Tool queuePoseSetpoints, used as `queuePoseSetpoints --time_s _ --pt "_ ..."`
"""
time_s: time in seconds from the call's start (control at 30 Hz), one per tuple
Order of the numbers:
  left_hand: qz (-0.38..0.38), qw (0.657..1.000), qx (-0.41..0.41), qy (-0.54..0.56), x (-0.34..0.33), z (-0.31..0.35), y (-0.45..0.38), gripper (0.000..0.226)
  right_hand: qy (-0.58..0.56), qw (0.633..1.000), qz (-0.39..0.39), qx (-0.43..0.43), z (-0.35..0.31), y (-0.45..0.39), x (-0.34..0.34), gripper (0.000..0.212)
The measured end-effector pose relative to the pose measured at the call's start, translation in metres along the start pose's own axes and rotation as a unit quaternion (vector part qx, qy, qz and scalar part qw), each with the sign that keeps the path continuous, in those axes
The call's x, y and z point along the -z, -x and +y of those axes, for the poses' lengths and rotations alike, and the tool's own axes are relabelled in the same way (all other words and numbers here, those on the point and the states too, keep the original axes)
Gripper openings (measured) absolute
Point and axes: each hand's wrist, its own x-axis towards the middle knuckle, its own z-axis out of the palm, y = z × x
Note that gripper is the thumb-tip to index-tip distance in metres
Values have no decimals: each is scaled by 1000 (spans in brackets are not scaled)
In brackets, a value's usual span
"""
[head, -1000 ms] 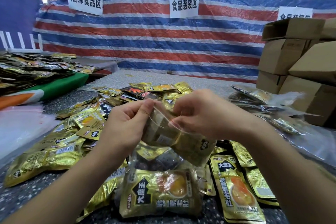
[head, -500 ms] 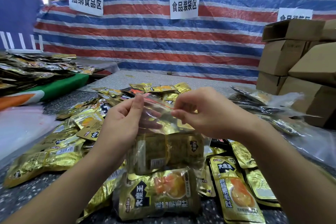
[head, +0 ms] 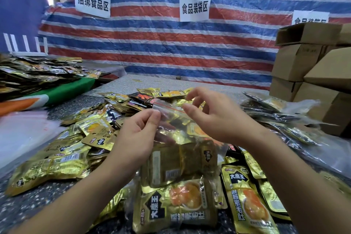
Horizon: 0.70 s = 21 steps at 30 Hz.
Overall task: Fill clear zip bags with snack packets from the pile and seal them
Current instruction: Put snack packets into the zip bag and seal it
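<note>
Clear plastic, glinting under the light, forms the zip bag (head: 178, 150) held up over the middle of the table (head: 121, 85), its lower half stuffed with gold snack packets (head: 180, 165) and its red-lined zip strip raised at the top. The left hand (head: 136, 138) pinches the strip's left end between thumb and forefinger, the other fingers curled beneath. The right hand (head: 214, 118) meets the strip further along to the right, thumb and forefinger at the red line while the remaining fingers arch loosely above; whether that pinch is fully closed cannot be told. The bag's bottom hangs just above a large gold packet (head: 176, 207) printed with black characters and an orange picture. Around and behind the hands spreads the pile of gold and black packets (head: 91, 133), reaching toward the left edge of the speckled table. To the right lie filled bags (head: 284, 119), beside a stack of brown cardboard boxes (head: 311, 66). A red, white and blue striped tarp (head: 171, 47) hangs behind, carrying white paper signs (head: 195, 7) with black characters. At the far left, flat clear bags (head: 20, 131) lie in a stack.
</note>
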Motion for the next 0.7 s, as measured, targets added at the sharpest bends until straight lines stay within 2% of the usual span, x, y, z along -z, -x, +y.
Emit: queuePoseSetpoints --time_s 0.1,0.23,0.37,0.6,0.7 --pt "-6 1000 1 7 0 0 0 35 -17 999 -36 -4 -7 1 -5 24" --pt "-10 1000 5 9 0 1 1 33 -48 997 -55 -21 -10 2 -7 16" --pt "1 1000 -4 1 0 -1 0 28 -83 996 -40 -9 -10 1 -4 16" --pt "35 997 -65 -11 4 -2 -2 26 -68 997 -32 14 -12 3 -4 19" --pt "24 996 -77 -23 2 -2 0 26 -61 998 -34 13 -15 3 -6 24"
